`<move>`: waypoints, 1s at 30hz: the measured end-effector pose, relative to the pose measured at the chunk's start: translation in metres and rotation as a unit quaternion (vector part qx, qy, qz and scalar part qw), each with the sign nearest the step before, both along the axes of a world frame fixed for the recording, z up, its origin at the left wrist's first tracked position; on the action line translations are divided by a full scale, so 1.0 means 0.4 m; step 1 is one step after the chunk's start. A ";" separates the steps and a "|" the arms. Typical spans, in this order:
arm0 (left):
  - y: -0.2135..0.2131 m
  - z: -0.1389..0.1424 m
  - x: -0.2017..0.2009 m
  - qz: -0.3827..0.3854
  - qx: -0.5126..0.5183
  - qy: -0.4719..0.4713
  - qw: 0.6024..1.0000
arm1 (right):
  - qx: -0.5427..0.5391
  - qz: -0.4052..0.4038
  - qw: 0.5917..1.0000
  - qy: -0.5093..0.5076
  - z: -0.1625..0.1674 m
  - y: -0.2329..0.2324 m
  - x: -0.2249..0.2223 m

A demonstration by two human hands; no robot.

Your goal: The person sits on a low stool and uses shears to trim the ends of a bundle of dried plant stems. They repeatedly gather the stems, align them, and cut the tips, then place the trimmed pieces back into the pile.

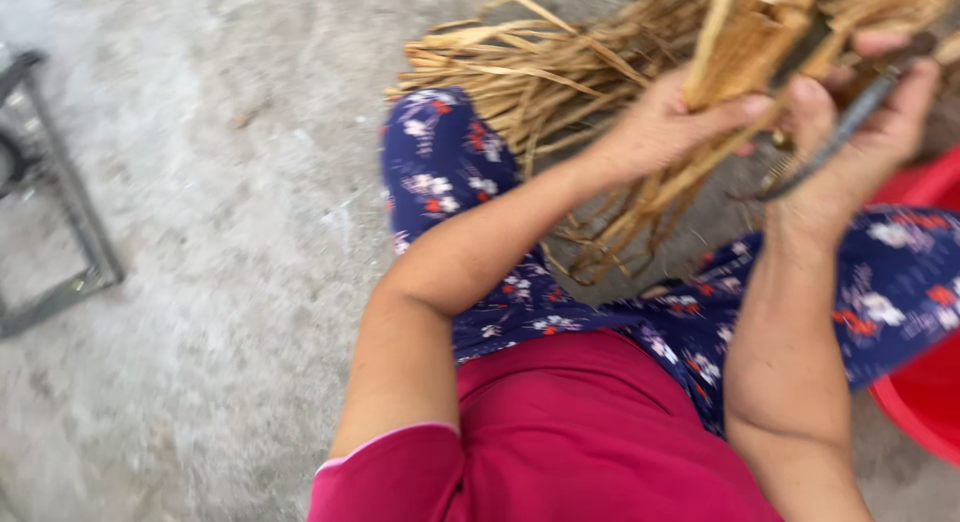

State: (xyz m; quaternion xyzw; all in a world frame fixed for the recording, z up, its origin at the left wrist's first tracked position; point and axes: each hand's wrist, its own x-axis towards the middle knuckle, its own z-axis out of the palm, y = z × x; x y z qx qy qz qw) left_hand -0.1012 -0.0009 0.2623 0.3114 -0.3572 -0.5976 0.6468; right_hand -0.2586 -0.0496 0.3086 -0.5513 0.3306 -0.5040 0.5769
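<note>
Nearest us, at the bottom of the frame, is our magenta top (560, 442), with blue floral trousers (450, 172) above it. In the upper right, our left hand (665, 127) is closed around a bundle of dry tan stalks (740, 52). Just beside it, our right hand (860, 142) is clenched on a dark, thin-bladed tool (830, 142), which looks like a knife, though blur hides its edge. More dry stalks (540, 82) lie on the concrete floor (200, 232) behind our knee. A red tub (930, 392) sits at the right edge and a grey metal frame (60, 192) at the far left. With the blade so close to the left thumb, a slip on the stiff fibres could cut it.
</note>
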 end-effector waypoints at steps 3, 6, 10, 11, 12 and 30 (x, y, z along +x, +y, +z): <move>0.027 0.036 0.013 -0.062 0.023 -0.018 0.998 | -0.044 -0.035 0.997 0.058 0.022 0.015 -0.008; 0.042 0.065 0.025 -0.092 0.050 -0.006 0.994 | -0.068 -0.028 0.996 0.054 0.039 0.023 0.010; 0.047 0.087 0.041 -0.080 0.056 -0.042 0.994 | -0.106 -0.043 0.990 0.081 0.066 0.031 0.025; 0.048 0.089 0.043 -0.074 0.064 -0.047 0.994 | -0.144 -0.061 0.984 0.080 0.072 0.035 0.028; 0.049 0.089 0.044 -0.072 0.065 -0.055 0.994 | -0.162 -0.065 0.982 0.077 0.077 0.038 0.026; 0.068 0.098 0.055 -0.159 0.050 -0.095 0.981 | 0.050 0.068 0.994 -0.068 0.075 0.036 0.006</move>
